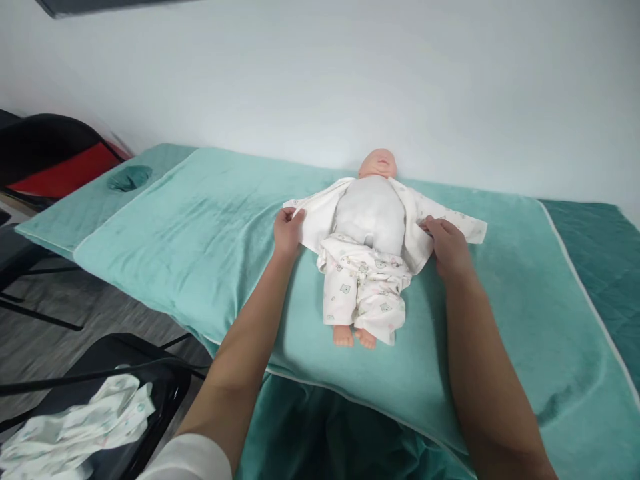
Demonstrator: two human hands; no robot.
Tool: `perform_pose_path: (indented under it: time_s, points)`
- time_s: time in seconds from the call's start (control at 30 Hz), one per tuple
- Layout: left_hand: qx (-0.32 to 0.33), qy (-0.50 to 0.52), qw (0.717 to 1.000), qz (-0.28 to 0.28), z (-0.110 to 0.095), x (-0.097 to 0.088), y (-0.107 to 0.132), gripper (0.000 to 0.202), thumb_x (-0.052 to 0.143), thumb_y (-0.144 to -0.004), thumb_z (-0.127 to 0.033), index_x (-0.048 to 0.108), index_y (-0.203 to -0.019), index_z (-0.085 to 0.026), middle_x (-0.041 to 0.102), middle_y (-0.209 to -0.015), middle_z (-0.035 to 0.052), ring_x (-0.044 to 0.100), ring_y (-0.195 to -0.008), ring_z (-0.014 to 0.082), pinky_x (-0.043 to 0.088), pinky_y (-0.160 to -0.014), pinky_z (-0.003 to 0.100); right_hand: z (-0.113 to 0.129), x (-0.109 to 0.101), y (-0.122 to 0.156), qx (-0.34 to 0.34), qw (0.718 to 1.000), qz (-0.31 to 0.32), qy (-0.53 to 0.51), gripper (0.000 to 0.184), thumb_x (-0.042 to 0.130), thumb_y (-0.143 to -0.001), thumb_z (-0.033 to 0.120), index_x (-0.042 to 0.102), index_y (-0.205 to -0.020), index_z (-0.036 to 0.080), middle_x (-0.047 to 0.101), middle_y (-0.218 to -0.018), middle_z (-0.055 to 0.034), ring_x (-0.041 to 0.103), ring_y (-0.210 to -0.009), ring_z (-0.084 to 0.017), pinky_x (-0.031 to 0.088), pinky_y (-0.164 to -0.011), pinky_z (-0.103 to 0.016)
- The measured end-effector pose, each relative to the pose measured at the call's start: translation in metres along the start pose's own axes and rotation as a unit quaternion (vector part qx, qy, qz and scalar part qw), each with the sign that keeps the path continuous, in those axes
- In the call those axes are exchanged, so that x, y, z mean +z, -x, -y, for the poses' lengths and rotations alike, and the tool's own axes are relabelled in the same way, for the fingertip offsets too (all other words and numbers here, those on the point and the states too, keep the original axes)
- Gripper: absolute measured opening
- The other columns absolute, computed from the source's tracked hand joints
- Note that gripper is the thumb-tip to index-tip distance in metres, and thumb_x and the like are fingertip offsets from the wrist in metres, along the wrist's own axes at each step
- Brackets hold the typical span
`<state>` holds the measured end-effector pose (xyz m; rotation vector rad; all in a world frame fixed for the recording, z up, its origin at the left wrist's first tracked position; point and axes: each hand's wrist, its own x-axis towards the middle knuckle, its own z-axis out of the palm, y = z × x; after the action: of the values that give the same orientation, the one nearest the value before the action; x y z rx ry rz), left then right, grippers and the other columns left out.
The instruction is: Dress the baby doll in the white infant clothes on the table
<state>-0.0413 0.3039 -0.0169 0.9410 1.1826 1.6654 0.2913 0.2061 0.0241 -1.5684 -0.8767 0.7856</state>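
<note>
My left hand (287, 233) is curled shut, pinching the open flap of the white jacket (316, 217) beside the doll (371, 213), which lies on its back near the far edge of the teal towel (200, 227), while my right hand (447, 247), fingers bent close together, grips the jacket's other flap.

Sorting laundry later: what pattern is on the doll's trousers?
The trousers are white with small bear-like prints, seen in the head view.
</note>
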Motion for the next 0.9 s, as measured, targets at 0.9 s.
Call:
perform_pose_path:
  time_s: [0.9]
  points:
    - [0.244, -0.372, 0.895, -0.045, -0.008, -0.013, 0.022, 0.022, 0.058, -0.081, -0.009, 0.059, -0.099, -0.021, 0.062, -0.109, 0.0084, 0.056, -0.111, 0.0246, 0.044, -0.100, 0.039, 0.022, -0.027, 0.019, -0.168, 0.957, -0.014, 0.236, 0.014, 0.060, -0.083, 0.031, 0.068, -0.088, 0.021, 0.073, -0.091, -0.0083, 0.066, -0.087, -0.025, 0.052, -0.086, -0.042]
